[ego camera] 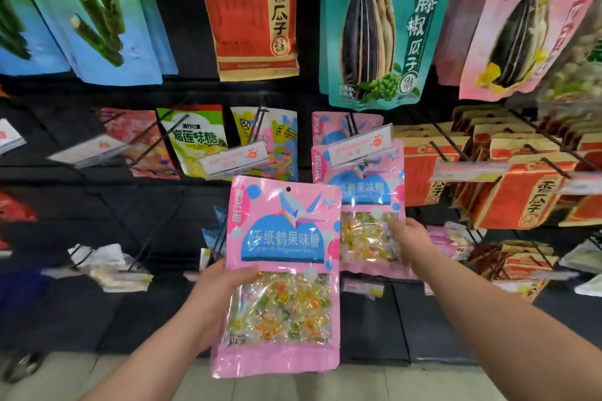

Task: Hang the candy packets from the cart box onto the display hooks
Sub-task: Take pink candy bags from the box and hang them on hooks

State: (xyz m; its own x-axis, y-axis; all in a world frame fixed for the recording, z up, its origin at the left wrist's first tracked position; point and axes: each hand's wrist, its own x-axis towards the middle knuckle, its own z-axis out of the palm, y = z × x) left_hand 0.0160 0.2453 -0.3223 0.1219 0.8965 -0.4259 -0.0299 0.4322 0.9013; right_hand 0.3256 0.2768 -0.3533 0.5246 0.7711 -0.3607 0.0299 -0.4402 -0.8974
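**Pink packet raised, not yet hooked**

Clamped in the left hand (pixel 217 290), thumb across the front and fingers behind: a pink glossy plastic candy packet (pixel 284 273), flat and rectangular, with a clear window full of small wrapped sweets. Gripped at its 9 o'clock edge, upright before the shelving, free of any hook. Small round hang hole (pixel 288 189) at its 12 o'clock. At 1 o'clock from there, a thin black wire hook (pixel 350 125) behind a white price tag (pixel 360 144), carrying a matching hanging pink packet (pixel 366 202). Touching that packet's 3 o'clock edge, the right hand (pixel 411 239); cannot tell whether pinching or merely steadying.

Likely risks:
- Missing the tiny hole, with the hook tip crowded by the tag.
- Slick film sliding out of a one-sided grip.
- Loose sweets shifting and tilting the pouch.
- Tearing the thin header if forced.
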